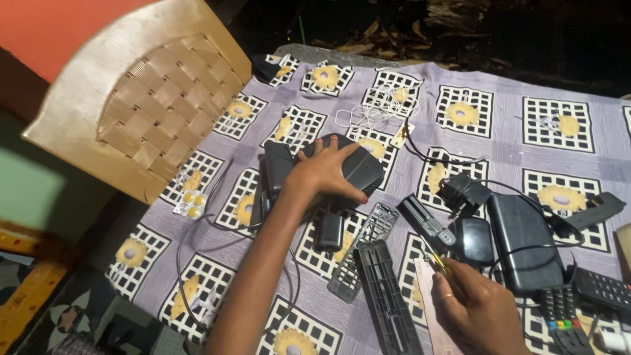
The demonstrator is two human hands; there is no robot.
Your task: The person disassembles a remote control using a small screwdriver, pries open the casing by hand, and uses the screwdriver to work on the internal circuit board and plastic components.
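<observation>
Our left hand point(322, 172) lies spread, grip open, flat on the black router-like box point(351, 167), while our right hand point(476, 306), grip closed round a small yellow-handled screwdriver point(439, 263), hovers well apart, so the unclamped box could slide on the loose cloth-covered worktop point(499, 141).

The far right of the table point(499, 141) lies bare, open to a hand. The middle is crowded: black box point(358, 167), remote shells point(384, 289), adapter point(463, 192) and flat black devices point(522, 240) sit close together, with cables point(197, 250) looping between. White cord point(371, 112) tangles at the back; a chair point(144, 98) blocks the left edge.
</observation>
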